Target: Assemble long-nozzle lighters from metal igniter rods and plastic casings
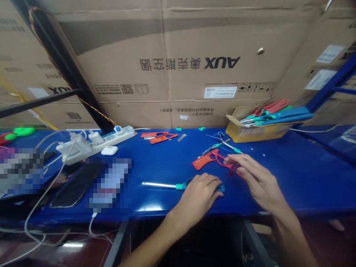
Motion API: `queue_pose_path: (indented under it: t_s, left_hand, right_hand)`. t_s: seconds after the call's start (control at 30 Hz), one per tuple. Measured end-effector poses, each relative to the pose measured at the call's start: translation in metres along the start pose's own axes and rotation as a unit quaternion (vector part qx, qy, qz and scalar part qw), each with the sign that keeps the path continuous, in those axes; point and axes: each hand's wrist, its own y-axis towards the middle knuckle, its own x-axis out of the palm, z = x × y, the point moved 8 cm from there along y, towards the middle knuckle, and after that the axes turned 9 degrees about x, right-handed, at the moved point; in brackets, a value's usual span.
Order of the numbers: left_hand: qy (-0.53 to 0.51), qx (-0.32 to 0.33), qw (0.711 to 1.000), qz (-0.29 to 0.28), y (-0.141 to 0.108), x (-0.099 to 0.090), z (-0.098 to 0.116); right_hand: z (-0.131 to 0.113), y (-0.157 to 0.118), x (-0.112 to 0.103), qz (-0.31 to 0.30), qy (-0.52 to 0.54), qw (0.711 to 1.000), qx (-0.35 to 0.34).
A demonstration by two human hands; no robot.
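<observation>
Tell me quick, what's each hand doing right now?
Left hand: closed over a blue lighter.
Right hand: pinching a small dark piece, too blurred to identify.

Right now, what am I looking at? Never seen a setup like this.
There's no robot: these are a person's two bare hands. The single picture comes from a camera worn on the head, looking forward and down. The left hand grips a blue lighter with a silver tube, low over the table. The right hand pinches a small dark part, too blurred to identify. Just beyond lies an orange handle shell. Farther back is an open cardboard box of similar lighters; on the left are a power strip and a dark phone.
</observation>
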Motion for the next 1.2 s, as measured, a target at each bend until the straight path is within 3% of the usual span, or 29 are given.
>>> queue_pose_path:
  t_s: [0.07,0.23,0.37,0.53,0.63,0.83,0.97,1.03,1.13,1.2]
  left_hand:
    - [0.001,0.003,1.000,0.002,0.000,0.000,0.001]
    - [0.010,0.011,1.000,0.000,0.000,0.001,0.003]
    - [0.011,0.011,1.000,-0.002,0.000,0.002,0.002]
    - [-0.001,0.013,1.000,0.002,0.000,0.003,0.002]
    - [-0.007,0.014,1.000,0.004,0.000,0.002,0.002]
    - [0.004,0.010,1.000,-0.005,0.001,0.002,0.002]
    - [-0.004,0.013,1.000,-0.007,0.001,0.002,0.002]
    - [-0.010,0.011,1.000,-0.003,0.001,0.001,0.002]
    - [-0.009,0.013,1.000,0.000,0.000,0.001,0.002]
    - [-0.006,0.011,1.000,-0.001,0.001,0.001,0.001]
  right_hand:
    - [0.006,0.000,0.006,-0.027,0.038,0.999,0.015]
    - [0.003,0.002,0.002,0.018,0.041,0.999,-0.004]
    - [0.000,0.002,0.007,-0.043,0.042,0.998,0.002]
    - [0.009,0.000,-0.004,0.035,0.066,0.997,0.024]
    - [0.005,-0.001,-0.005,0.046,0.043,0.998,0.008]
    - [-0.003,-0.007,-0.011,-0.048,0.005,0.999,-0.006]
    - [0.009,-0.003,-0.023,0.052,0.006,0.997,0.052]
    - [0.007,0.000,-0.021,0.090,-0.011,0.995,0.040]
    - [-0.003,0.000,-0.015,0.100,-0.041,0.994,-0.009]
    - [-0.007,-0.002,-0.011,0.068,-0.053,0.996,-0.030]
